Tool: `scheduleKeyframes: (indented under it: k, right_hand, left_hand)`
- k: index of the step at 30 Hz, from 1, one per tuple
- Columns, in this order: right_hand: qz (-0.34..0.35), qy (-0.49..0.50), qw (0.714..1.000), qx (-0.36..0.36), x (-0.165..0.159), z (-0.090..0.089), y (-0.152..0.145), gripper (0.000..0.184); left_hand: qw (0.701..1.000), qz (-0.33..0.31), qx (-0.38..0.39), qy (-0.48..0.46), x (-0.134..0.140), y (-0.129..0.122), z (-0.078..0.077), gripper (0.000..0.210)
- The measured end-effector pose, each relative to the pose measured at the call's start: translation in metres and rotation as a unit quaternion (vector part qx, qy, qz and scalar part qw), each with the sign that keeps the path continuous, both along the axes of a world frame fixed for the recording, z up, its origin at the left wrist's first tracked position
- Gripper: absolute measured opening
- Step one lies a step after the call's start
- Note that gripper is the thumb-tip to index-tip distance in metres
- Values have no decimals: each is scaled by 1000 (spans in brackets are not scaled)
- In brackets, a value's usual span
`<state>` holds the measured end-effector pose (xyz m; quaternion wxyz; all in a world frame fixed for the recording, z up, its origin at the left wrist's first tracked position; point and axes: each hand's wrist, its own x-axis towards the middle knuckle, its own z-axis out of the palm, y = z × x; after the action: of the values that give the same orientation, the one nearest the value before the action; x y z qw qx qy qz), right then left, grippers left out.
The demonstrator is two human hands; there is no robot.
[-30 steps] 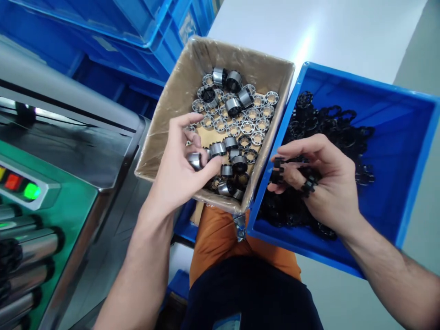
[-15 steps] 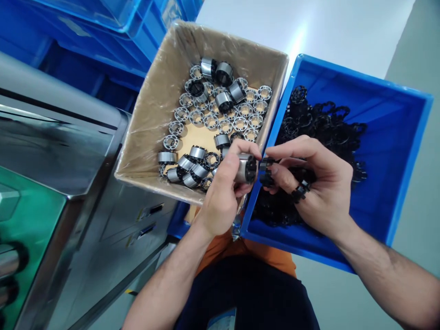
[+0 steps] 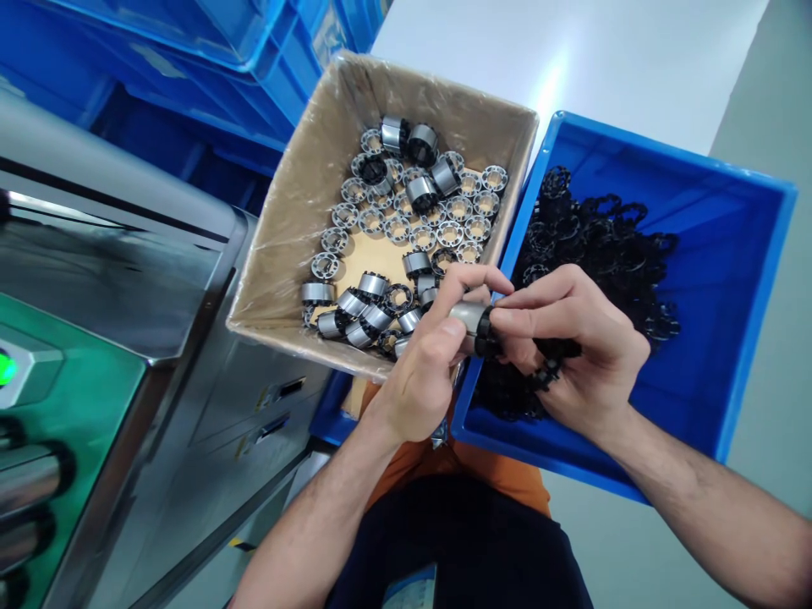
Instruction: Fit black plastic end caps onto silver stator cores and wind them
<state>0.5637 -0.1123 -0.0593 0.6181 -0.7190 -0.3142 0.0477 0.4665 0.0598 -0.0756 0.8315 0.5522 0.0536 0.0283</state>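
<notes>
My left hand [image 3: 428, 364] is closed around a silvery motor stator core [image 3: 468, 318], its axis lying roughly level. On the core's right end sits a black plastic ring [image 3: 485, 331], which my right hand [image 3: 584, 347] pinches between thumb and fingers. A second black ring [image 3: 546, 372] is tucked against my right palm, partly hidden. Both hands meet above the gap between a plastic-lined carton [image 3: 292, 211] and a blue bin [image 3: 754, 321]. Whether the ring is fully seated on the core cannot be made out.
Inside the carton stand bare metal cores [image 3: 397, 228] and several black-ended ones [image 3: 374, 317]. Loose black rings [image 3: 602, 245] fill part of the bin. A metal machine [image 3: 209, 397] with a green panel [image 3: 95, 381] is at left; blue crates [image 3: 209, 93] stand behind it.
My right hand has brought the black ring against the core's end, where there was a small gap. The view has shifted slightly.
</notes>
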Motion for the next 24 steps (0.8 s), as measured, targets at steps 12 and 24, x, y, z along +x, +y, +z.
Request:
scheduleKeyframes:
  k: [12,24]
  right_hand:
    - [100,162,981,-25,26,19,-2,17]
    - [128,180,969,-111,57,29,-22,29]
  left_hand:
    - [1000,5,2,20,8,3,0,57]
    - [992,124,-20,23,19,0,11,72]
